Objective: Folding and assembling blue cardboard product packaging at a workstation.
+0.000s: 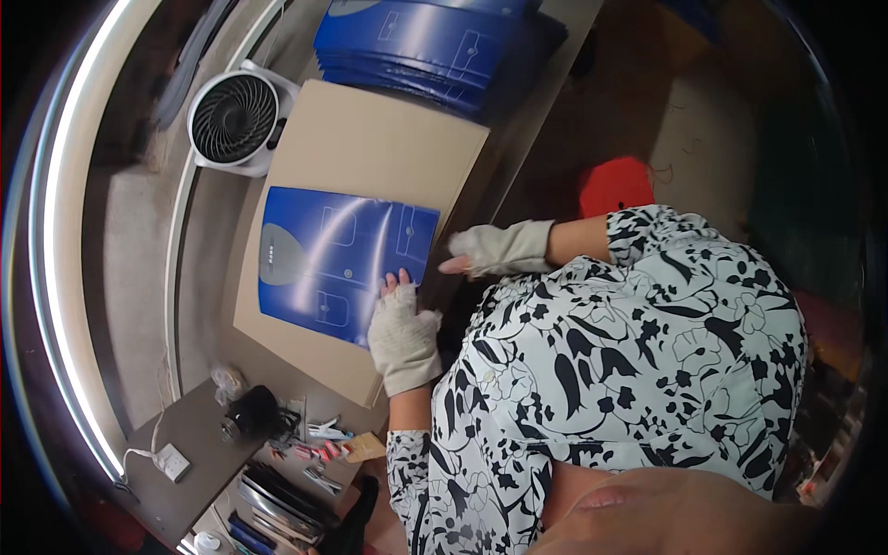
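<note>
A glossy blue printed sheet [310, 268] with a grey rounded patch and thin white outlines lies flat on brown cardboard [388, 139]. My left hand [402, 342], in a pale fingerless glove, rests its outstretched fingertips on the sheet's near edge. Just off the sheet's right corner is my right hand [499, 250], gloved alike. Its thumb stands apart and I see nothing held, though its fingertips are blurred. Beyond the cardboard rises a stack of similar blue sheets [421, 42].
A white fan [233, 118] stands beside the cardboard, near a bright strip light [55, 240]. At lower left are a black cylindrical object [250, 414], a white socket block [172, 462] and small tools [324, 451]. A red object [615, 185] lies beyond my right arm.
</note>
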A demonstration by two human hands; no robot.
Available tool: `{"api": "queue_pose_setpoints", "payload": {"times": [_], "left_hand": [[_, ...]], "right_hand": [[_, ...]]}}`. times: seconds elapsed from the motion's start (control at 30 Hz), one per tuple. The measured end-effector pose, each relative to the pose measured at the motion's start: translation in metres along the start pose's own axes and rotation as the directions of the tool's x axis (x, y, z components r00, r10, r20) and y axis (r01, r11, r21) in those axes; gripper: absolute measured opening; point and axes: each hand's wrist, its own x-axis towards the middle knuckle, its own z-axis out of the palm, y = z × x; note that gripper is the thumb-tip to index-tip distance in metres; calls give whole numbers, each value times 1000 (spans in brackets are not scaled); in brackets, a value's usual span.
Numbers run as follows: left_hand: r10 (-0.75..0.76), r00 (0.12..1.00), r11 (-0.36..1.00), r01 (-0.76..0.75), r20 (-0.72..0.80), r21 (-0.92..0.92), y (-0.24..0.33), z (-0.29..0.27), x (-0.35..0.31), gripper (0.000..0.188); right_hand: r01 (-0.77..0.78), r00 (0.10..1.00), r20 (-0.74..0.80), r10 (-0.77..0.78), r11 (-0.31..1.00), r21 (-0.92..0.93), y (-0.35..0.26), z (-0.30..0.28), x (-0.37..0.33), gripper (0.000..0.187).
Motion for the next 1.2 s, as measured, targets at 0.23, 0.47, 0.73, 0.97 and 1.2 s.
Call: {"api": "queue_pose_setpoints", "payload": {"times": [0.23, 0.47, 0.73, 0.97, 1.2], "left_hand": [[122, 959, 987, -144, -255, -69, 60, -27, 61, 74], [-53, 982, 998, 46, -181, -39, 28, -10, 35, 78], [-467, 835, 882, 464, -291, -86, -50, 19, -28, 75], [-691, 681, 673, 729, -244, 129, -112, 4, -76, 80], [-906, 376, 415, 702, -194, -578, -164, 12, -99, 75]], "right_hand": [[205, 731, -679, 64, 929, 308, -63, -113, 15, 23], [-208, 373, -927, 25, 976, -58, 107, -268, 6, 32], [-283, 211, -625, 751, 659, 697, 153, -340, 42, 61], [-578, -38, -735, 677, 585, 568, 213, -351, 86, 65], [-559, -211, -929, 303, 742, 369, 170, -302, 66, 89]]}}
